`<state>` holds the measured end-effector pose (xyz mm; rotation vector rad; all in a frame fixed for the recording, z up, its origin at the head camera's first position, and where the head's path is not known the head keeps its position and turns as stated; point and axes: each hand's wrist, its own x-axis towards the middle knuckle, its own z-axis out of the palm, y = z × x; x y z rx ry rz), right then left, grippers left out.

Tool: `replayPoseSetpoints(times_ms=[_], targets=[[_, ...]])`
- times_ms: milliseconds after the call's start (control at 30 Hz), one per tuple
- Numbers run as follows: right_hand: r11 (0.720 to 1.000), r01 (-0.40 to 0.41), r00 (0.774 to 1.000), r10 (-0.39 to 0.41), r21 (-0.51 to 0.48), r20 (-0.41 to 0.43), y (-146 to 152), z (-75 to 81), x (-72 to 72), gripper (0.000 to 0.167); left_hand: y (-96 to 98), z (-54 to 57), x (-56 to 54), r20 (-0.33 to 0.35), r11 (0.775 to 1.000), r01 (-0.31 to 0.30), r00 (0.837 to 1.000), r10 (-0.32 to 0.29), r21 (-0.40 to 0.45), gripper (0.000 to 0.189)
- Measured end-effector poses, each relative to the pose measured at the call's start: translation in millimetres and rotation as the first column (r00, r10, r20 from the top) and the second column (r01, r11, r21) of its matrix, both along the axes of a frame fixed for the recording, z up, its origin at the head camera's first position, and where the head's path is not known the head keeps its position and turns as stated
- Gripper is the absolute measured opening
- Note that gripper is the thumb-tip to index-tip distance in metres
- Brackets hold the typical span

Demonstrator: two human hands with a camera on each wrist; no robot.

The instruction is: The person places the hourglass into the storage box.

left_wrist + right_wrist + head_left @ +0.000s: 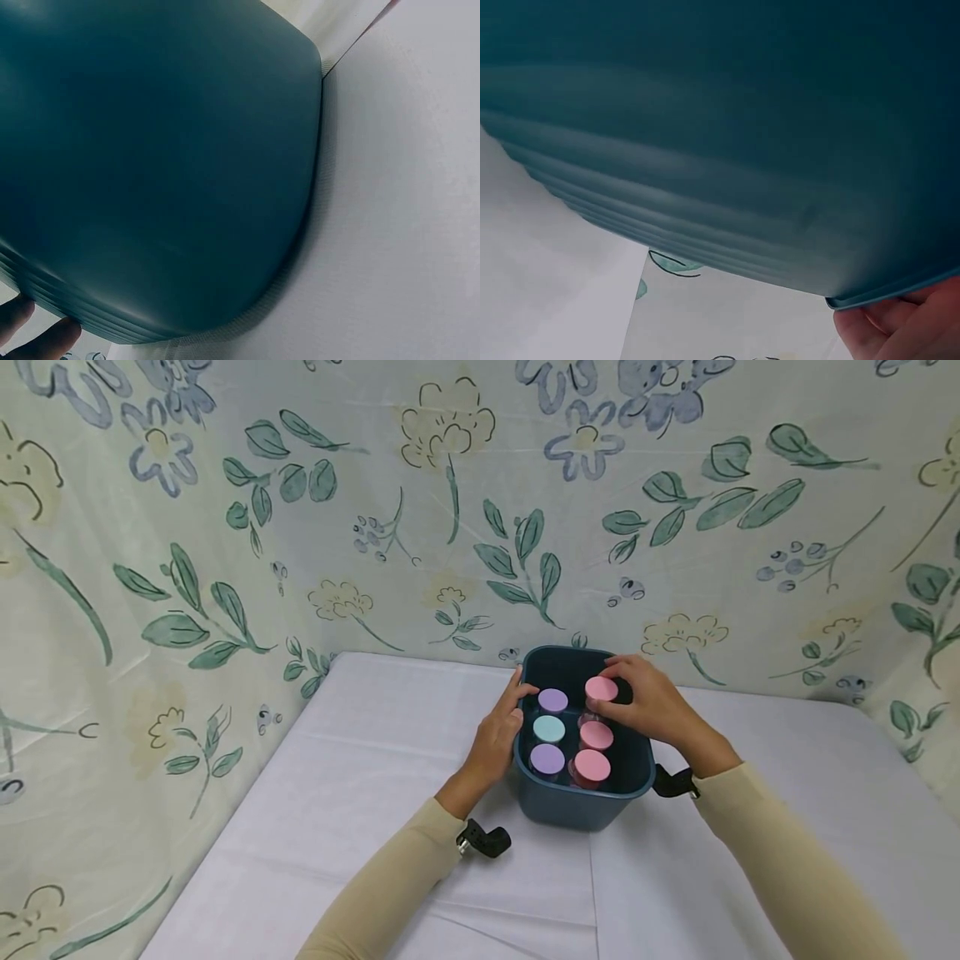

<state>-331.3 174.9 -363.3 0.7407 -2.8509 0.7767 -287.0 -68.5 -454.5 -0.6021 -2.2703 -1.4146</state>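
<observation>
A dark teal plastic bin [573, 810] stands on the table with several small round-lidded jars inside. My left hand [495, 735] holds the bin's left side at the rim; in the left wrist view two fingers [52, 339] touch its ribbed outer wall. Over the bin's right half, my right hand [648, 697] pinches a pink-lidded jar [601, 688] between thumb and fingers. Nearer me are two more pink-lidded jars, one in the middle [596, 736] and one in front [592, 767]. The left row has a purple lid [552, 701], a mint lid [549, 729] and another purple lid [547, 760].
A white cloth [360, 777] covers the table under the bin. Close behind the bin hangs a flower-printed curtain [420, 577], which also runs along the left side. Black wrist mounts [486, 841] sit on both forearms, the right one beside the bin wall.
</observation>
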Motion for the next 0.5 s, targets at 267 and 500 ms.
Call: replayPoseSetpoints(times_ms=[267, 500], targets=[[1.0, 0.006, 1.0, -0.006, 0.023, 0.007, -2.0, -6.4, 2.5, 0.057, 0.6, -0.8, 1.0, 0.001, 1.0, 0.007, 1.0, -0.007, 0.002, 0.048], [1.0, 0.006, 1.0, -0.007, 0.023, 0.02, -4.8, -10.4, 3.4, 0.059, -0.4, -2.0, 1.5, 0.004, 1.0, 0.007, 1.0, -0.007, -0.002, 0.046]])
